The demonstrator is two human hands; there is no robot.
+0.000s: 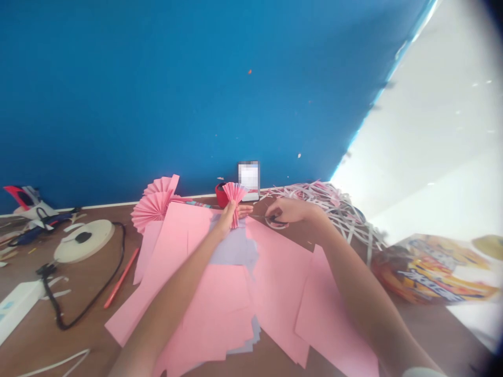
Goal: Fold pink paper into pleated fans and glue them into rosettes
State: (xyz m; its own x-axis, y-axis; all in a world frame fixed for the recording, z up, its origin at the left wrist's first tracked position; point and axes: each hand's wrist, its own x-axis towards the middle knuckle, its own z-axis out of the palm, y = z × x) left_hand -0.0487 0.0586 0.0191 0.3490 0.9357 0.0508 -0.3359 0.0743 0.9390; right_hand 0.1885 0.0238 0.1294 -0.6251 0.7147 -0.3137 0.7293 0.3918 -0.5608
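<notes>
My left hand (228, 217) is closed around a small pleated pink paper fan (234, 193), which spreads out above the thumb. To its right, my right hand (293, 210) grips a pair of scissors (277, 224) by the handles, and the thin blades point left toward the fan. Under both arms lie overlapping sheets of pink paper (281, 272). A pale lilac sheet (231, 248) shows between them, below the left hand. Larger pleated pink fans (153, 204) rest at the back left of the sheets.
A phone (249, 180) leans on the blue wall beside a red tape roll (221, 195). Shredded paper strips (338, 209) pile up at the back right, near a snack packet (432, 269). On the left are a white reel (84, 241), a black cable (88, 309) and a red pen-like stick (121, 277).
</notes>
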